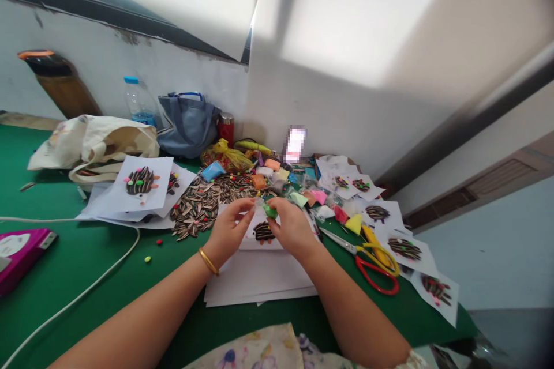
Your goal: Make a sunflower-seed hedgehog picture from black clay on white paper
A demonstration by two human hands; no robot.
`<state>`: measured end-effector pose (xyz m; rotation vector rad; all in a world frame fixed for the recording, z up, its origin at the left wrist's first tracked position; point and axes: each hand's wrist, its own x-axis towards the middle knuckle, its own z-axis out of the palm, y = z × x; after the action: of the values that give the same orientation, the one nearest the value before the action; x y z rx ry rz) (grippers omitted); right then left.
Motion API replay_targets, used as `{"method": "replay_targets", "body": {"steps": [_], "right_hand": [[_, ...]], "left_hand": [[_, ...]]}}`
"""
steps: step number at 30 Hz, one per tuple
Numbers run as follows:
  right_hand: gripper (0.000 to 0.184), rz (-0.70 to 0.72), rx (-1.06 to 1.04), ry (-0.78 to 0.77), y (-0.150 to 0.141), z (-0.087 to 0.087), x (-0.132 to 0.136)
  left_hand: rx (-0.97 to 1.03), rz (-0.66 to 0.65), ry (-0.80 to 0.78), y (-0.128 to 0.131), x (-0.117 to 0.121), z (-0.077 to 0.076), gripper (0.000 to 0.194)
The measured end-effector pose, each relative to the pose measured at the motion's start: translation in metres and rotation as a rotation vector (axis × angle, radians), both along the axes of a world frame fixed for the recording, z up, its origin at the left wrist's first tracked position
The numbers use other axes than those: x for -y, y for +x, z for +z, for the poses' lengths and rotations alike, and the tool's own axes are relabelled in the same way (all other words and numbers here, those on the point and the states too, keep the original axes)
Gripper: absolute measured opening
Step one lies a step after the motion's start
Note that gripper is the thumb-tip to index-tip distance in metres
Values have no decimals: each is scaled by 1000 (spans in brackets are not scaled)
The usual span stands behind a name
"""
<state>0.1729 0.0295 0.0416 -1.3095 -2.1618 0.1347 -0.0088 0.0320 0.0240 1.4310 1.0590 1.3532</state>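
Observation:
In the head view both hands meet over a white card that bears a hedgehog-like figure of striped sunflower seeds. My right hand pinches a small packet of green modelling clay between thumb and fingers. My left hand, a gold bangle at its wrist, is closed on the clear plastic edge of the same packet. Under the card lies a stack of white paper. A heap of loose sunflower seeds spreads just left of the hands.
Coloured clay packets lie beyond the hands. Scissors with red and yellow handles rest at right, near finished seed cards. More cards, a cloth bag, a white cable and a magenta box are at left.

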Motion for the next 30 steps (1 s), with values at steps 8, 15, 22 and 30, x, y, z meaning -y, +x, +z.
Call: {"method": "replay_targets", "body": {"steps": [8,15,22,30], "right_hand": [[44,171,-251,-22,7,-9,16],[32,167,-306,3,8,-8,22],[32,159,-351,30,7,-9,23],[35,169,-371,19,5,-11,26]], "left_hand": [[9,-12,-18,6,10,6,12],[4,-36,30,5,12,4,8],[-96,-63,196,2,7,-9,3],[-443,-6,456,-4,7,-3,21]]}}
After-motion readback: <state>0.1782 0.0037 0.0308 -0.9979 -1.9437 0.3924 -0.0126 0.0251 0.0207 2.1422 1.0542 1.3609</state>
